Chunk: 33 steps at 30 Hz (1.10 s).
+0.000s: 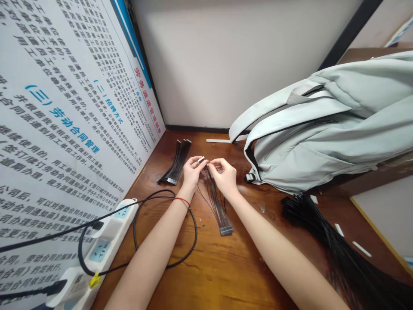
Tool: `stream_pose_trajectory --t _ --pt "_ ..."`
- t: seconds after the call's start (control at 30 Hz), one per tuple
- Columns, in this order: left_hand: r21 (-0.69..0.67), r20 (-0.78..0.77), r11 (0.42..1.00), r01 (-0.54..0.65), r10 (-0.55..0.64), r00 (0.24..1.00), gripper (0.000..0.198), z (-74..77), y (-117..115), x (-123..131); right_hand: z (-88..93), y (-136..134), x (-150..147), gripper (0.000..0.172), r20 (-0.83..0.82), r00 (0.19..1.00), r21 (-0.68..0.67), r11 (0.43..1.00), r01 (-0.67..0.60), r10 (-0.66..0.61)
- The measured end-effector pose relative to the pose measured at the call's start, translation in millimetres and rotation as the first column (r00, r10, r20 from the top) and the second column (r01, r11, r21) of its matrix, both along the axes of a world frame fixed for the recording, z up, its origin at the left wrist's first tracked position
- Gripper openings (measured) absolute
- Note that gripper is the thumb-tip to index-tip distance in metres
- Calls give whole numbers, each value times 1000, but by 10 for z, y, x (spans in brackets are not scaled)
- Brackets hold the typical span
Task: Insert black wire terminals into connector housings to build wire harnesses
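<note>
My left hand, with a red cord round its wrist, pinches a small white connector at the upper end of a black wire harness. Right beside it, my right hand has its thumb and fingertips pressed together on the thin wires near that connector. Exactly which wire lies between those fingers is too small to tell. The harness hangs down between my forearms, and its wide translucent connector rests on the wooden table. One loose wire bows out to the left.
Another bundle of wire harnesses lies left of my hands. A black cable loops under my left forearm from a white power strip. On the right are a pale backpack, a large bundle of black wires and white strips.
</note>
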State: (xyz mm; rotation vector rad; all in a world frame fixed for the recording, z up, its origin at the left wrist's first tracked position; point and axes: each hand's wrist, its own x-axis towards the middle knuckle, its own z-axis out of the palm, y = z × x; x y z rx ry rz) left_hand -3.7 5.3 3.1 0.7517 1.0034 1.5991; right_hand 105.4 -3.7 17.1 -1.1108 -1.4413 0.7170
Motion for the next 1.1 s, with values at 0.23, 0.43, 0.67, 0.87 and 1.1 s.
stream_pose_trajectory --t 0.23,0.43,0.67,0.87,1.1 --pt "2 24 1000 28 -28 999 44 6 -4 -11 469 -184 409 9 192 978 -63 995 -71 82" --pt "7 16 1000 24 -24 1000 44 -13 1 -17 108 -274 523 12 477 865 -180 980 -79 158" --pt "0 48 1000 26 -26 999 41 -9 2 -16 -52 235 141 16 544 839 -111 992 59 12" --pt "13 38 1000 25 -25 999 35 -47 42 -11 -54 390 -51 28 531 847 -267 953 146 19" --pt "16 8 999 -47 46 999 28 -102 95 -30 -160 284 -71 10 -56 997 -180 981 -66 57"
